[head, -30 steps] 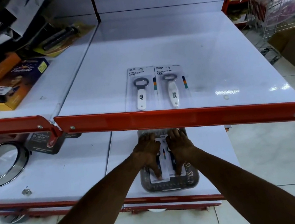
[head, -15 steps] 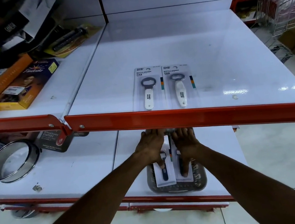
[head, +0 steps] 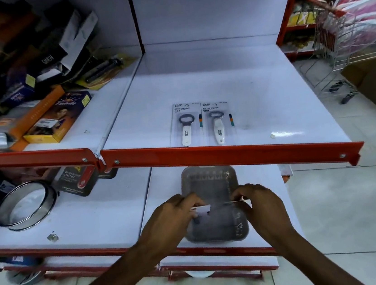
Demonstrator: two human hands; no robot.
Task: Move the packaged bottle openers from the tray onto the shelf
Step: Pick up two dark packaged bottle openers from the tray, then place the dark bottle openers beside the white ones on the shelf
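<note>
Low over the tray [head: 210,179], the left hand [head: 172,217] pinches a white pack [head: 202,209] by its left edge, fingers curled closed around the card. Just right of it, the right hand [head: 261,202] is closed on a second pack [head: 238,200], which shows only as a thin white edge at the fingertips, so its face cannot be read. Both packs sit above the grey tray, apparently lifted clear of it, though motion blur makes that hard to judge. That tray rests on the lower shelf [head: 110,213], near its front edge.

Farther off, on the upper shelf [head: 210,80], two openers [head: 186,124] lie flat side by side in their packs, handles toward the red rail [head: 207,155] at the shelf's near edge.

Left on the lower shelf lie a metal ring [head: 25,206] and a cutter pack [head: 77,180], partly under the rail. Boxes [head: 44,119] are heaped on the far left of the upper level. At far right stands a wire cart [head: 344,35] on the tiled floor.
</note>
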